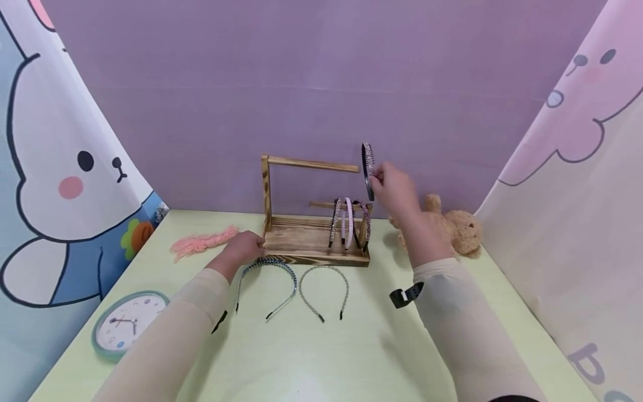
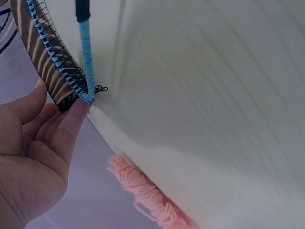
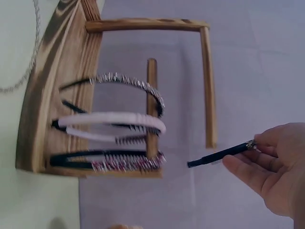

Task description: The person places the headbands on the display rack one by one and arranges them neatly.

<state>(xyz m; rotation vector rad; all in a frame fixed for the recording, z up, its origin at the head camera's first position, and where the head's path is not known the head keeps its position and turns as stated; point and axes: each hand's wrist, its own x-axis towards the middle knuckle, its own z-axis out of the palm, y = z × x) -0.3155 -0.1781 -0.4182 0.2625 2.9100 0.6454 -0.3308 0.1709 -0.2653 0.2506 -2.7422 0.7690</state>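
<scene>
My right hand (image 1: 398, 190) pinches a black headband (image 1: 369, 170) with sparkling stones and small teeth, upright beside the free end of the rack's upper bar. In the right wrist view, one dark end of it sticks out past the fingers (image 3: 245, 174). My left hand (image 1: 242, 248) grips the front left corner of the wooden rack (image 1: 301, 259), thumb and fingers on either side of the wood. Three headbands, including a pink one (image 1: 349, 223), hang on the rack's lower bar (image 3: 151, 71). A blue headband (image 1: 293, 276) leans against the tray's front edge near my left fingers.
A thin pale beaded headband (image 1: 346, 285) lies before the rack. Left of it are a pink yarn bundle (image 1: 201, 244) and a green-rimmed clock (image 1: 108, 353). A brown plush toy (image 1: 464, 231) lies behind my right forearm. Printed curtains flank the table.
</scene>
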